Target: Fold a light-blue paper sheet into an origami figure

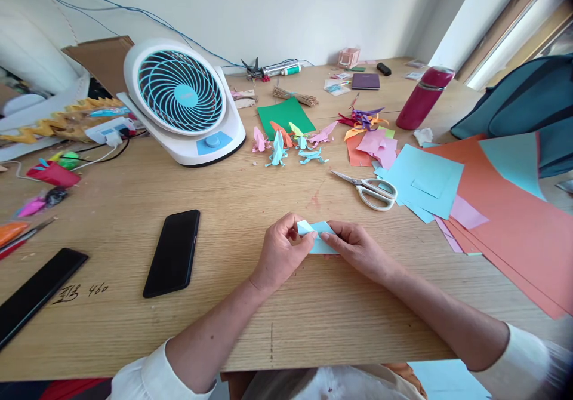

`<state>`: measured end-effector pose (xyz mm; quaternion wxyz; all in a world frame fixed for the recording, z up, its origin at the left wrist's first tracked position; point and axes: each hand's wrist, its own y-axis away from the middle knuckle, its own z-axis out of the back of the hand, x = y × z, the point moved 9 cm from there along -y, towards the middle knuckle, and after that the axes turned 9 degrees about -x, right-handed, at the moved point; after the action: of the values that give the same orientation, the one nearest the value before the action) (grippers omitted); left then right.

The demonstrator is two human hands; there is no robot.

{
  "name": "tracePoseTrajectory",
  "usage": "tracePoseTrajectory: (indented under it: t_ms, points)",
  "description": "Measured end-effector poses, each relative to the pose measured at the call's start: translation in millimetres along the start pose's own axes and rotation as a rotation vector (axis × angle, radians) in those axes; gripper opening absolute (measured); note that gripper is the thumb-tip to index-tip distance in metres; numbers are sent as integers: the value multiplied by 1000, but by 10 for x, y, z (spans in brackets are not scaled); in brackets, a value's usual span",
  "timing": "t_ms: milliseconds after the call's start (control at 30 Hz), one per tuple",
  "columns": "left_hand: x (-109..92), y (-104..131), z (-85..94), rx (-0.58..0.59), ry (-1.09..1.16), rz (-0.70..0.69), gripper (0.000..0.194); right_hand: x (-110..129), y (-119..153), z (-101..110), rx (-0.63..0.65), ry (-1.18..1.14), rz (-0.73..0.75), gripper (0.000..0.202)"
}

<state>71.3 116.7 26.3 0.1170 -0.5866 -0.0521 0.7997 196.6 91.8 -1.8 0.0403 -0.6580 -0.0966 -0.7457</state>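
A small piece of light blue paper [320, 246] is held between my two hands just above the table, partly folded at its upper left. My left hand [284, 248] pinches its left side between thumb and fingers. On the right side, my right hand [358, 246] grips the paper, its thumb lying on top. The fingers cover parts of the edges. Beyond the hands lie white-handled scissors [376, 194], blades pointing left. Farther back stand several folded paper figures, among them a light blue one [277, 149] and a pink one [323, 134].
A white fan [185, 95] stands at the back left. Two black phones lie left, one a dark phone [171, 254]. Light blue sheets [425, 173] and large orange sheets [514, 233] spread to the right, near a red bottle [423, 98] and a teal bag [519, 101].
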Motion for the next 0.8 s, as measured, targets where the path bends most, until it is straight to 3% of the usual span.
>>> tracePoseTrajectory:
  t_ms: [267, 533, 800]
  points:
    - [20, -24, 10, 55, -9, 58, 21, -47, -14, -36, 87, -5, 2, 33]
    - [14, -19, -2, 53, -54, 26, 21, -15, 5, -29, 47, 38, 5, 28]
    - [-76, -30, -26, 92, 1, -23, 17, 37, 9, -41, 37, -42, -35, 42]
